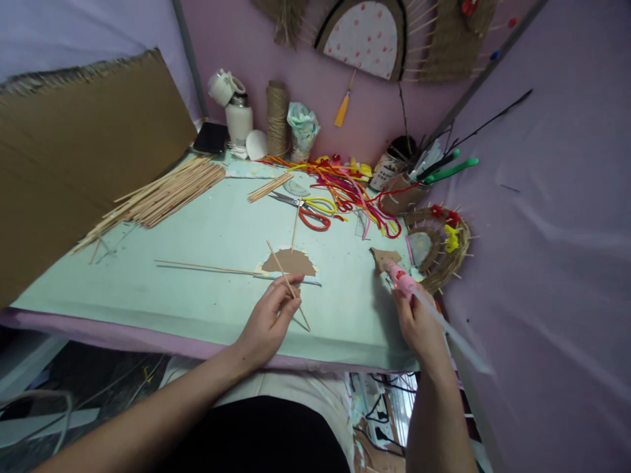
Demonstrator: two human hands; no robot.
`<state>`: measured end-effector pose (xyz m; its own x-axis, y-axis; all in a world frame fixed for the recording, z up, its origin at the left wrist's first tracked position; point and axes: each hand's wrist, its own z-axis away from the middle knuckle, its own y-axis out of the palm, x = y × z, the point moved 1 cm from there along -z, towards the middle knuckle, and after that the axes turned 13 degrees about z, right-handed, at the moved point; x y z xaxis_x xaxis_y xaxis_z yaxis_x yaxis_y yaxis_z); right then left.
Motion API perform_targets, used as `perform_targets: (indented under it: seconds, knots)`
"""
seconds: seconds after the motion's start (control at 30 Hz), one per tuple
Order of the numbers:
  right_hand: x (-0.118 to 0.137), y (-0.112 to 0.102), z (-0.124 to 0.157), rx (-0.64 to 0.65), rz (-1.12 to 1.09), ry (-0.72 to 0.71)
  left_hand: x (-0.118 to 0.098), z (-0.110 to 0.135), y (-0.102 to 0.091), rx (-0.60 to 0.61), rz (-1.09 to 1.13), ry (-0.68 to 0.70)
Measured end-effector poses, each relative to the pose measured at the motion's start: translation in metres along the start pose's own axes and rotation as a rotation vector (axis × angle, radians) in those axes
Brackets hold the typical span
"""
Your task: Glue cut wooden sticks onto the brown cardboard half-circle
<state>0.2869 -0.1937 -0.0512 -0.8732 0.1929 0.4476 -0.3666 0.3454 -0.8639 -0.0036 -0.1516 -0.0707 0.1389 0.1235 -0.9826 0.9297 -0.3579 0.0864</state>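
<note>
Between the fingertips of my left hand is a thin wooden stick, slanting over a half-round cardboard piece with a pale patterned edge. One long stick reaches left from that piece, and a shorter stick points away from its top. My right hand is wrapped round a pink hot glue gun with a clear glue stick trailing from its back. The gun's nozzle is over a torn cardboard scrap at the table's right side; whether they touch I cannot tell.
A pile of wooden sticks lies at the left beside a large cardboard sheet. Scissors and bright pipe cleaners lie toward the back. A twine roll, a white bottle and a decorated half-ring stand around the edges.
</note>
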Motion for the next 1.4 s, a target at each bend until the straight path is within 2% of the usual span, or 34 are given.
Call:
perform_targets:
  seconds: [0.07, 0.17, 0.23, 0.3, 0.37, 0.4, 0.47, 0.53, 0.6, 0.67, 0.73, 0.8, 0.9, 0.97, 1.03, 1.2, 1.4]
  knots:
    - [-0.019, 0.006, -0.015, -0.106, 0.193, -0.064, -0.001, 0.001, 0.001, -0.006, 0.062, -0.027]
    - [-0.043, 0.019, -0.032, -0.167, 0.386, -0.180, -0.003, 0.002, 0.003, -0.010, 0.124, -0.058]
    - [-0.050, 0.023, -0.037, -0.163, 0.456, -0.218, -0.004, 0.003, 0.003, -0.014, 0.118, -0.053]
    - [-0.045, 0.019, -0.035, -0.189, 0.485, -0.227, -0.008, 0.003, 0.004, -0.022, 0.094, -0.045]
    - [-0.025, 0.007, -0.024, -0.295, 0.470, -0.232, -0.013, 0.002, 0.005, -0.019, 0.035, -0.032]
    - [-0.011, -0.001, -0.016, -0.368, 0.422, -0.272, -0.017, 0.001, 0.006, -0.002, -0.008, -0.021]
    - [0.024, -0.016, 0.002, -0.429, 0.307, -0.390, -0.025, -0.003, 0.009, 0.070, -0.104, 0.000]
    - [0.060, -0.023, 0.018, -0.355, 0.252, -0.619, -0.033, -0.006, 0.015, 0.167, -0.170, 0.007]
    - [0.086, -0.021, 0.029, -0.207, 0.252, -0.795, -0.039, -0.008, 0.019, 0.242, -0.206, 0.012]
    - [0.099, -0.013, 0.032, -0.100, 0.240, -0.902, -0.042, -0.010, 0.020, 0.286, -0.235, 0.015]
    - [0.098, -0.003, 0.028, -0.047, 0.199, -0.938, -0.043, -0.014, 0.015, 0.307, -0.254, 0.002]
    - [0.087, 0.004, 0.021, -0.048, 0.171, -0.905, -0.042, -0.022, 0.005, 0.280, -0.283, -0.008]
    - [0.066, 0.010, 0.010, -0.127, 0.171, -0.714, -0.036, -0.039, -0.012, 0.174, -0.442, 0.087]
    - [0.056, 0.011, 0.004, -0.210, 0.146, -0.559, -0.030, -0.051, -0.018, 0.161, -0.594, 0.183]
    - [0.056, 0.013, -0.001, -0.266, 0.089, -0.455, -0.024, -0.060, -0.017, 0.209, -0.703, 0.214]
    - [0.080, 0.028, -0.016, -0.221, -0.079, -0.409, -0.008, -0.061, -0.009, 0.303, -0.694, 0.231]
    - [0.097, 0.048, -0.026, -0.173, -0.144, -0.419, 0.017, -0.054, -0.023, 0.316, -0.692, 0.220]
